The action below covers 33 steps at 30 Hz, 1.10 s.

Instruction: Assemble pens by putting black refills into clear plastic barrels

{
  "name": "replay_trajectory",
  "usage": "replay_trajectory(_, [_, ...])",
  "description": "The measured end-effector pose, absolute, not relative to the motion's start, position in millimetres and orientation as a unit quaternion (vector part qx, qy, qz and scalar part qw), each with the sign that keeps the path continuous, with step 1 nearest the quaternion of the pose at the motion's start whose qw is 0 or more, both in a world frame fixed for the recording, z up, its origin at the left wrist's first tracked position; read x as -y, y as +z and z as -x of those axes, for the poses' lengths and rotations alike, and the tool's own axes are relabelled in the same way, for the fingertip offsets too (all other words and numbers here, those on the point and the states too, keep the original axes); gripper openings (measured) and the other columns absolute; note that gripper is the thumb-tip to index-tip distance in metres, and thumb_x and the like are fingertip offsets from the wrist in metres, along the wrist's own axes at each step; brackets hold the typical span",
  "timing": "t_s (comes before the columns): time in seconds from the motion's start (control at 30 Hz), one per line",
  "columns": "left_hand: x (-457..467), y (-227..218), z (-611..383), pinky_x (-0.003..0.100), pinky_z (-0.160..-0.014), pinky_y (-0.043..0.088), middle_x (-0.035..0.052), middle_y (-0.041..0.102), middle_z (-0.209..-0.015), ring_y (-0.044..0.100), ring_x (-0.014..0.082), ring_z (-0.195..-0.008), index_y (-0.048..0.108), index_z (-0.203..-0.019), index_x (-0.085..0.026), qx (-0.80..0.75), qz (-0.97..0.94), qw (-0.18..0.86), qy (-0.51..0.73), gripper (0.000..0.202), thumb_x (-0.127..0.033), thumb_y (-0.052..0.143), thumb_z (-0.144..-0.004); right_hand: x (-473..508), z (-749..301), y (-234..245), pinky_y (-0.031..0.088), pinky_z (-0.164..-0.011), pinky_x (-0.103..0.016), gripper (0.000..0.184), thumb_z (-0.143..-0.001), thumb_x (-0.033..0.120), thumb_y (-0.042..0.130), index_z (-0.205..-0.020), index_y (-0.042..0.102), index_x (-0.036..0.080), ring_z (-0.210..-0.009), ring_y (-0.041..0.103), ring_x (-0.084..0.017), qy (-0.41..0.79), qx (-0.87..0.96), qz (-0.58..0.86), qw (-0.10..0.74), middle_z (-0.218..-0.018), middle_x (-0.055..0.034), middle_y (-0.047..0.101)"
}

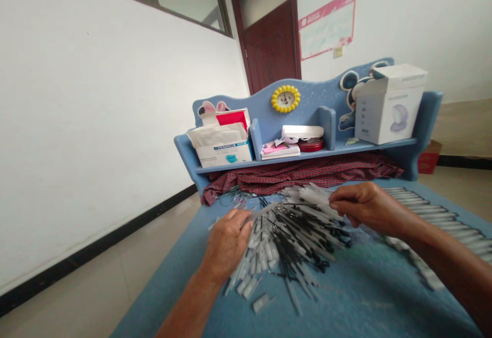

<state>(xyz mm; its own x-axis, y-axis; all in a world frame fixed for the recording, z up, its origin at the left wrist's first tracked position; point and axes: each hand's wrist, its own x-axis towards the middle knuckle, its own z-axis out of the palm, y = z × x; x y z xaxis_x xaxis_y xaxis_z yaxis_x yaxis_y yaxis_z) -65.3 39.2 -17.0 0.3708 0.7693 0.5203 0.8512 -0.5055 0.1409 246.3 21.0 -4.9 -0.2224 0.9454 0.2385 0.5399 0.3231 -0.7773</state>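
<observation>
A heap of pen parts lies on the blue desk (357, 297): black pen refills (286, 251), translucent barrels and clear caps (262, 303). My left hand (226, 243) is closed at the left side of the heap around a translucent pen barrel (266, 210), which points up and to the right. Over the heap's right side, my right hand (359, 202) pinches the end of a thin black pen refill (303, 204). The refill reaches leftward to the barrel's tip; whether it has entered the barrel I cannot tell. My fingertips partly hide both pieces.
Rows of whitish pens (438, 210) lie at the right of the desk. Behind the heap is a red plaid cloth (292, 174). The raised shelf (230, 166) holds a mask box (226, 153), a white box (388, 107) and a red round tin (311, 145).
</observation>
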Motion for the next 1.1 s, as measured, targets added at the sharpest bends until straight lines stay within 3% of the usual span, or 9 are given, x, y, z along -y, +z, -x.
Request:
replay_trajectory(0.9, [-35.6,-12.8,61.2,0.032,-0.079,0.051,0.0083,0.066,-0.088,0.065,0.0213,-0.084,0.066,-0.095,-0.014,0.489,0.846,0.075,-0.198,0.02,-0.015,0.048,-0.087,-21.9,-250.7,-4.5,0.036,-0.048,-0.02,0.024,-0.082,0.028,0.048,-0.061,0.054,0.018,-0.047,0.05,-0.009,0.221,0.775,0.502,0.314,-0.053,0.0041,0.046])
replay_trajectory(1.1, [-33.3,-9.9,59.9,0.032,-0.078,0.05,0.0092,0.066,-0.088,0.065,0.0217,-0.085,0.067,-0.093,-0.014,0.491,0.851,0.078,-0.168,0.02,-0.015,0.047,-0.088,-19.4,-254.0,-0.8,0.036,-0.048,-0.021,0.021,-0.082,0.025,0.047,-0.068,0.061,0.018,-0.046,0.05,-0.009,0.228,0.79,0.492,0.287,-0.055,0.0036,0.052])
